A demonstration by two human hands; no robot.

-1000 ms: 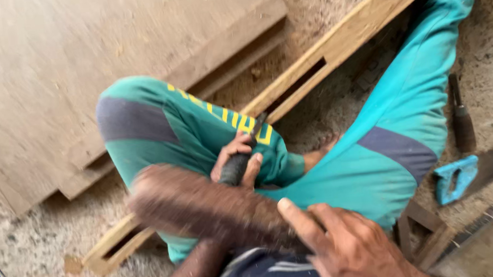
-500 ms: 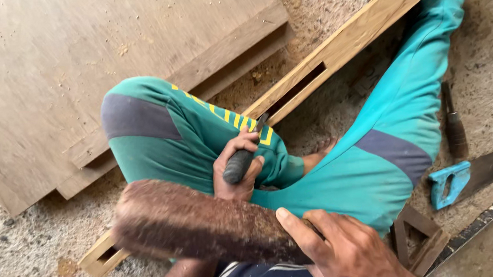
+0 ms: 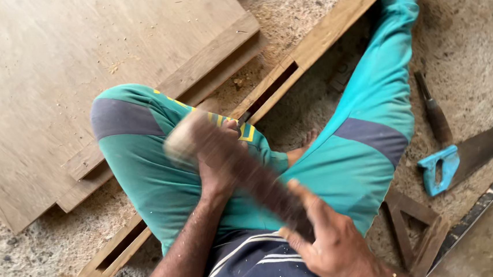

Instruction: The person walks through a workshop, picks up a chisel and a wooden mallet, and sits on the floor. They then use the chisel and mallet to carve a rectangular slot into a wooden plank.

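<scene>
Wooden mallet (image 3: 234,168): brown, club-shaped, blurred, lay tilted across my lap, pale head up-left, handle in my right hand (image 3: 335,245). Chisel (image 3: 239,121): dark, mostly hidden in my left hand (image 3: 217,169), at the slotted wooden beam (image 3: 315,41).

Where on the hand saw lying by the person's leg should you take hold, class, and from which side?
Grip the blue handle of the hand saw, reaching from its butt end nearest the leg. The handle has an opening for fingers, while the blade runs away toward the frame's right edge.
</scene>
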